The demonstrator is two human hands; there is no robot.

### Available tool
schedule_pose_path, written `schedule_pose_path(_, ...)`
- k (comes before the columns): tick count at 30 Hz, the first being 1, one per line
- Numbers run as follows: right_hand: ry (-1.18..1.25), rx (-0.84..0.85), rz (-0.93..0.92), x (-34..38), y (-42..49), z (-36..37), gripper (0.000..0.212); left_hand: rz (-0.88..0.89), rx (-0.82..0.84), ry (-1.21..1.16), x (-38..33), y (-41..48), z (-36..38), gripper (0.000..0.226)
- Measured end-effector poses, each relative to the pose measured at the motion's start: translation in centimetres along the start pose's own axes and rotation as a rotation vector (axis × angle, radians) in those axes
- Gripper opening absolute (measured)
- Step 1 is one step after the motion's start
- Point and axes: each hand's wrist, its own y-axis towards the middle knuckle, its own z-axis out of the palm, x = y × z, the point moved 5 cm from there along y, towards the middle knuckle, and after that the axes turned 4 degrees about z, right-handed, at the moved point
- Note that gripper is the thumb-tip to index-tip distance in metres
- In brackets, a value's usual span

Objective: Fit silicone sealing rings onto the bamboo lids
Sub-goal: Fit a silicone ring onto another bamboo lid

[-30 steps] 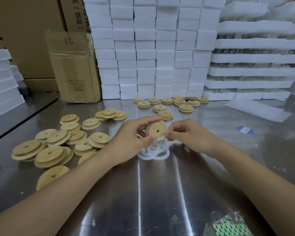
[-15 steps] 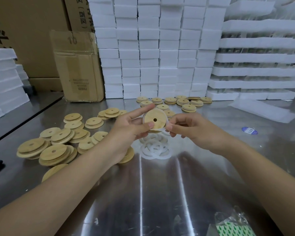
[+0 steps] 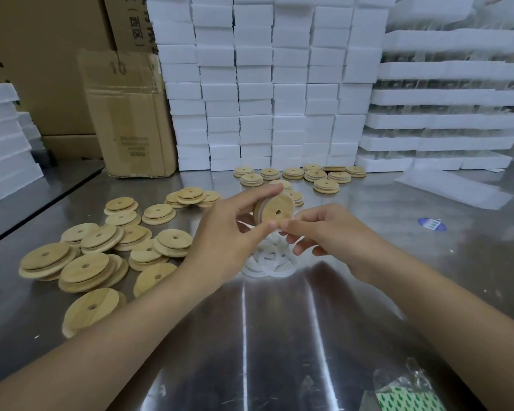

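Both hands are raised above the middle of the bench [image 3: 279, 336] and hold one bamboo lid [image 3: 275, 210] between them. The lid stands on its edge, tilted, and its flat face with the small hole looks toward the camera. The left hand [image 3: 229, 229] grips it with the forefinger on the top edge and the thumb under the bottom edge. The right hand [image 3: 330, 232] has curled fingers, and its thumb and forefinger pinch the lower rim of the lid, touching the left thumb. A white silicone ring [image 3: 257, 213] shows along the left rim of the lid; I cannot tell how far around it is seated.

Directly under the hands a small pile of loose rings [image 3: 267, 264] lies flat on the bench. Toward the left edge many bare lids [image 3: 101, 247] lie scattered and overlapping. Near the far edge a smaller group of lids [image 3: 309, 175] lies in short stacks, just in front of a wall of white foam boxes [image 3: 264, 84]. A cardboard box [image 3: 128, 114] stands at the far left corner. A blue sticker [image 3: 431, 224] is on the bench toward the right edge, and a plastic bag [image 3: 404, 393] with a green pattern lies at the near right corner
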Motion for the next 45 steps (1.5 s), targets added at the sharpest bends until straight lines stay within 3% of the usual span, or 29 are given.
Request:
schedule_pose_path(3,0.021,0.043,-0.003,0.3,-0.2,0.1,0.031,-0.037,-0.035,-0.101,0.1,0.2,-0.4,0.055)
schedule_pose_path(7,0.079,0.069,-0.187,1.8,-0.3,-0.3,0.015,-0.348,-0.096,-0.556,1.6,0.1,-0.7,0.048)
schedule_pose_path(9,0.083,0.086,-0.249,2.1,-0.5,-0.3,0.015,-0.377,-0.070,-0.630,1.7,0.1,-0.7,0.047)
schedule_pose_path(16,0.012,-0.003,-0.210,1.0,-0.2,0.0,0.031,-0.158,-0.102,-0.291,0.1,0.3,-0.5,0.050)
schedule_pose_path(19,0.045,0.009,-0.179,0.9,-0.2,0.3,0.032,-0.182,-0.112,-0.325,0.2,0.1,-0.6,0.049)
schedule_pose_path(26,0.074,0.041,-0.140,1.5,-0.4,-0.2,0.027,-0.403,-0.094,-0.653,1.5,-0.3,0.0,0.046)
schedule_pose_path(32,0.103,-0.042,-0.111,1.5,-0.4,-0.3,0.054,-0.469,-0.139,-0.758,1.6,-0.2,-0.2,0.046)
schedule_pose_path(35,0.128,-0.055,-0.122,1.6,-0.3,-0.3,0.052,-0.484,-0.133,-0.798,1.8,-0.1,0.0,0.055)
schedule_pose_path(41,0.138,-0.052,-0.174,1.5,-0.2,-0.2,0.042,-0.445,0.053,-0.776,1.5,-0.2,0.8,0.064)
schedule_pose_path(45,0.181,-0.049,-0.170,1.5,-0.1,-0.3,0.036,-0.336,0.037,-0.500,1.5,-0.1,0.5,0.070)
